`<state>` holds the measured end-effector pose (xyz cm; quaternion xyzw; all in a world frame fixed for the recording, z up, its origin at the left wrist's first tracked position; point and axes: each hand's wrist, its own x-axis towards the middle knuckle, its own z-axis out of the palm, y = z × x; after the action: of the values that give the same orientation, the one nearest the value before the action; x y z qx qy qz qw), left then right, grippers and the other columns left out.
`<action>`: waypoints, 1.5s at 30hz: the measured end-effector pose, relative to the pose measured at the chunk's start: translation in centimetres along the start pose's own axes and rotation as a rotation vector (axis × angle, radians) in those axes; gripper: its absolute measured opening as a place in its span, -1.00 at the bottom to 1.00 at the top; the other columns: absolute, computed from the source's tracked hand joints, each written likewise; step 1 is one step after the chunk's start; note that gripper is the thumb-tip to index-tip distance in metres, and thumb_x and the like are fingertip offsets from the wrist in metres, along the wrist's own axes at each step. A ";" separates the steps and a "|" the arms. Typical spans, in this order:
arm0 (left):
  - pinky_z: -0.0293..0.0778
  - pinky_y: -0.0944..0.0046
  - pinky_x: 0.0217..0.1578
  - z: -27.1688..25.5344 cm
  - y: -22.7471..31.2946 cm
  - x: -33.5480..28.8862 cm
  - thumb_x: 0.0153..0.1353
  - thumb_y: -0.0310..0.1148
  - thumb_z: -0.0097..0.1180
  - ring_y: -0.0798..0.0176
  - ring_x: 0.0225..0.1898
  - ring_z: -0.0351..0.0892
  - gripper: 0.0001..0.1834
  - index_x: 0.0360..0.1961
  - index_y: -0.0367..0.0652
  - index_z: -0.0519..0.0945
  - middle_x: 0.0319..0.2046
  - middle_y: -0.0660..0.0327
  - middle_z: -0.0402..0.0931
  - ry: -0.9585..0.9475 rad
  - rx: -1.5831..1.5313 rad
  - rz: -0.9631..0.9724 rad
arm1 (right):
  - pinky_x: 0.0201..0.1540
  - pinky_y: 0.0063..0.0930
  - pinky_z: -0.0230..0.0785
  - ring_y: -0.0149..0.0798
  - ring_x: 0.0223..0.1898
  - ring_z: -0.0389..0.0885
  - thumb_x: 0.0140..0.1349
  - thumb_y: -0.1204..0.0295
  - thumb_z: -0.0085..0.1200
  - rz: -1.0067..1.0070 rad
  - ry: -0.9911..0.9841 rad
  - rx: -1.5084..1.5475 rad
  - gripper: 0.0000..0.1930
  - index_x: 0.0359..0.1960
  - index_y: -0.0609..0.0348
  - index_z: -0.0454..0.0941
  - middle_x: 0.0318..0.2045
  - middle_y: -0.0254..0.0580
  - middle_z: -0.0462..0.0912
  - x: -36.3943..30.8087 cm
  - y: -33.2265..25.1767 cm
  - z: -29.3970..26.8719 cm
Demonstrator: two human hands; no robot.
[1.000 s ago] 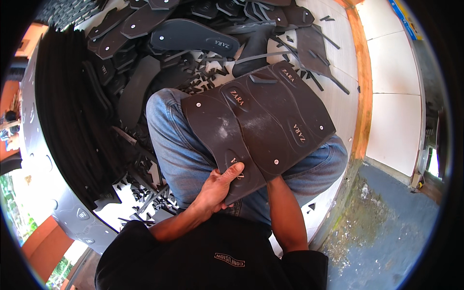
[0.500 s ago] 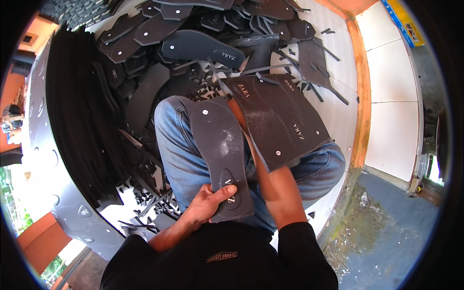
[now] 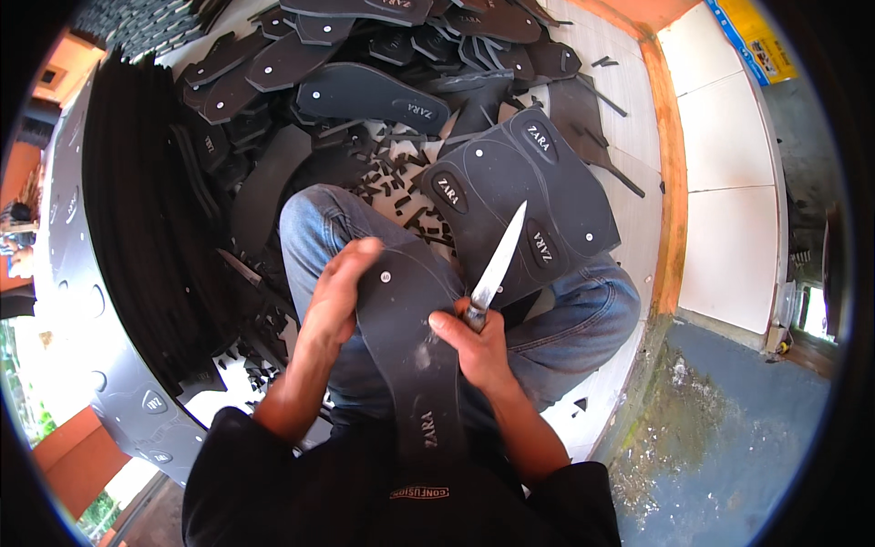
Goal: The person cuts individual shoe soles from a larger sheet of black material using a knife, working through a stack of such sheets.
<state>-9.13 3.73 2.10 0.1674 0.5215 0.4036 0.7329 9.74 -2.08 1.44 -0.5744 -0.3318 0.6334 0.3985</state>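
A dark foam insole with a small white dot near its wide end lies lengthwise over my lap, its narrow end against my shirt. Beside its left edge is my left hand, slightly blurred, with fingers stretched toward the wide end and no grip on the insole visible. My right hand is closed round the dark handle of a knife. The pale pointed blade slants up and to the right, and my right thumb rests at the insole's right edge. Beyond the blade, a dark sheet marked with insole outlines leans on my right knee.
Cut insoles are heaped ahead of me. A tall stack of dark sheets stands at my left. Small black offcuts litter the pale floor. An orange-brown ledge edge and white tiles run along the right.
My left hand has let go of the insole's narrow end and moved up beside its wide end. My right hand has come back from under the sheet, showing the knife. The sheet has shifted away.
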 end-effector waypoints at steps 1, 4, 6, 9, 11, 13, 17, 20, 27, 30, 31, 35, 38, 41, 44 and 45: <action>0.53 0.38 -0.54 0.6 -0.4 0.9 0.18 -0.24 0.14 0.32 -0.51 0.60 -0.73 -0.28 -0.26 0.54 -0.46 0.13 0.58 -0.008 0.061 -0.013 | -0.50 -0.67 0.18 -0.60 -0.58 0.32 0.15 0.46 0.11 -0.040 0.045 0.011 -0.86 -0.52 0.20 0.46 -0.66 -0.52 0.40 -0.8 0.1 0.0; 0.49 0.46 -0.64 1.3 -0.9 0.5 0.07 -0.30 0.28 0.36 -0.59 0.58 -0.72 -0.34 -0.28 0.54 -0.54 0.16 0.57 -0.079 0.134 -0.099 | -0.59 -0.58 0.13 -0.55 -0.66 0.31 0.20 0.38 0.11 -0.039 0.071 -0.073 -0.78 -0.53 0.20 0.41 -0.71 -0.47 0.39 -2.8 1.9 -3.0; 0.58 0.44 -0.50 1.8 -0.3 -0.2 0.03 -0.27 0.31 0.34 -0.54 0.61 -0.67 -0.33 -0.33 0.54 -0.52 0.14 0.59 -0.136 0.118 -0.166 | -0.64 -0.46 0.16 -0.37 -0.73 0.36 0.18 0.35 0.13 -0.075 0.094 -0.391 -0.71 -0.62 0.23 0.40 -0.79 -0.31 0.37 -3.3 2.1 -5.4; 0.55 0.46 -0.57 2.6 -0.3 -0.5 0.04 -0.26 0.31 0.34 -0.59 0.60 -0.65 -0.30 -0.34 0.57 -0.53 0.14 0.60 -0.171 0.125 -0.216 | -0.64 -0.29 0.22 -0.04 -0.74 0.43 0.14 0.30 0.16 -0.129 0.103 -0.832 -0.66 -0.66 0.24 0.38 -0.82 -0.07 0.37 -3.9 2.1 -6.7; 0.52 0.47 -0.60 3.5 0.8 -1.2 0.05 -0.26 0.30 0.36 -0.59 0.59 -0.68 -0.33 -0.33 0.60 -0.53 0.15 0.61 -0.204 0.180 -0.235 | -0.63 -0.21 0.23 0.12 -0.69 0.44 0.10 0.28 0.17 -0.097 0.110 -0.857 -0.65 -0.68 0.25 0.38 -0.81 0.04 0.36 -4.2 1.9 -6.7; 0.50 0.48 -0.61 3.6 1.1 -1.4 0.06 -0.27 0.28 0.38 -0.58 0.59 -0.71 -0.35 -0.33 0.62 -0.54 0.17 0.61 -0.237 0.235 -0.216 | -0.61 -0.18 0.25 0.13 -0.66 0.46 0.08 0.32 0.16 -0.101 0.089 -0.869 -0.69 -0.66 0.24 0.39 -0.80 0.04 0.38 -4.2 1.6 -6.9; 0.48 0.47 -0.49 3.0 0.5 -1.0 0.10 -0.23 0.26 0.44 -0.52 0.58 -0.70 -0.36 -0.31 0.65 -0.51 0.21 0.62 -0.317 0.372 -0.174 | -0.62 -0.26 0.16 0.05 -0.73 0.35 0.10 0.40 0.14 -0.233 -0.003 -0.836 -0.71 -0.65 0.32 0.37 -0.78 0.09 0.32 -2.4 -0.2 -6.5; 0.48 0.46 -0.42 3.2 0.2 -1.1 0.10 -0.19 0.26 0.46 -0.47 0.57 -0.67 -0.34 -0.30 0.65 -0.50 0.22 0.61 -0.368 0.417 -0.130 | -0.54 -0.20 0.20 0.20 -0.59 0.42 0.08 0.44 0.11 -0.376 -0.091 -0.913 -0.75 -0.62 0.34 0.39 -0.70 0.19 0.38 1.0 -2.3 -5.1; 0.47 0.37 -0.33 2.2 0.1 -0.9 0.14 -0.12 0.20 0.39 -0.36 0.55 -0.57 -0.17 -0.32 0.58 -0.38 0.18 0.60 -0.180 0.519 -0.039 | -0.62 -0.43 0.17 -0.43 -0.73 0.28 0.18 0.23 0.12 -0.145 0.116 -0.572 -0.63 -0.64 0.27 0.43 -0.78 -0.34 0.38 4.6 -4.4 -5.4; 0.48 0.40 -0.34 0.4 0.0 1.1 0.22 -0.32 0.08 0.30 -0.32 0.56 -0.77 -0.19 -0.24 0.51 -0.36 0.19 0.55 0.131 -0.146 0.346 | -0.74 -0.58 0.00 -0.56 -0.79 0.17 0.19 0.23 0.13 -0.003 0.297 -0.201 -0.60 -0.72 0.03 0.28 -0.79 -0.49 0.27 3.2 -2.5 -9.9; 0.49 0.41 -0.35 0.7 0.9 1.3 0.21 -0.38 0.07 0.28 -0.29 0.57 -0.82 -0.18 -0.20 0.49 -0.34 0.19 0.55 0.185 -0.359 0.459 | -0.76 -0.59 -0.01 -0.58 -0.79 0.17 0.19 0.23 0.13 0.019 0.369 -0.100 -0.60 -0.72 0.01 0.26 -0.80 -0.50 0.26 2.5 -2.5 -10.7; 0.49 0.39 -0.37 6.8 -1.1 -0.7 0.11 -0.48 0.17 0.30 -0.34 0.56 -0.71 -0.12 -0.14 0.45 -0.28 0.26 0.53 0.160 -0.400 0.208 | -0.74 -0.56 -0.03 -0.56 -0.79 0.13 0.18 0.25 0.15 -0.077 0.509 -0.270 -0.60 -0.72 0.05 0.26 -0.80 -0.50 0.27 -1.3 1.3 -11.7; 0.41 0.42 -0.42 8.7 -3.3 -0.6 0.10 -0.40 0.23 0.39 -0.43 0.49 -0.80 -0.24 -0.10 0.52 -0.35 0.32 0.52 -0.010 -0.441 -0.023 | -0.72 -0.48 -0.03 -0.51 -0.77 0.11 0.19 0.28 0.15 -0.207 0.496 -0.525 -0.59 -0.71 0.15 0.27 -0.84 -0.42 0.26 -3.6 1.3 -8.8; 0.36 0.45 -0.46 10.8 -5.4 -1.5 0.13 -0.35 0.22 0.46 -0.47 0.44 -0.87 -0.31 -0.09 0.55 -0.42 0.36 0.50 -0.001 -0.500 -0.097 | -0.70 -0.41 -0.02 -0.48 -0.75 0.09 0.19 0.28 0.14 -0.150 0.510 -0.682 -0.58 -0.69 0.24 0.28 -0.85 -0.32 0.24 -4.7 1.3 -7.1; 0.36 0.46 -0.48 12.6 -6.5 -2.8 0.15 -0.33 0.20 0.48 -0.50 0.41 -0.88 -0.33 -0.09 0.55 -0.47 0.38 0.48 0.022 -0.539 -0.053 | -0.69 -0.30 0.07 -0.26 -0.80 0.26 0.20 0.28 0.11 -0.180 0.537 -0.774 -0.60 -0.68 0.25 0.30 -0.84 -0.15 0.31 -4.6 2.2 -7.2; 0.37 0.46 -0.48 12.7 -6.7 -2.9 0.15 -0.33 0.20 0.48 -0.49 0.41 -0.88 -0.33 -0.09 0.55 -0.46 0.38 0.48 0.024 -0.532 -0.064 | -0.69 -0.28 0.08 -0.20 -0.81 0.29 0.20 0.29 0.11 -0.188 0.545 -0.798 -0.61 -0.69 0.25 0.31 -0.84 -0.12 0.33 -4.7 2.4 -7.2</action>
<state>4.75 -0.45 4.54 -0.0524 0.4107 0.5051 0.7572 16.65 -7.62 0.61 -0.7947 -0.4826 0.2447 0.2749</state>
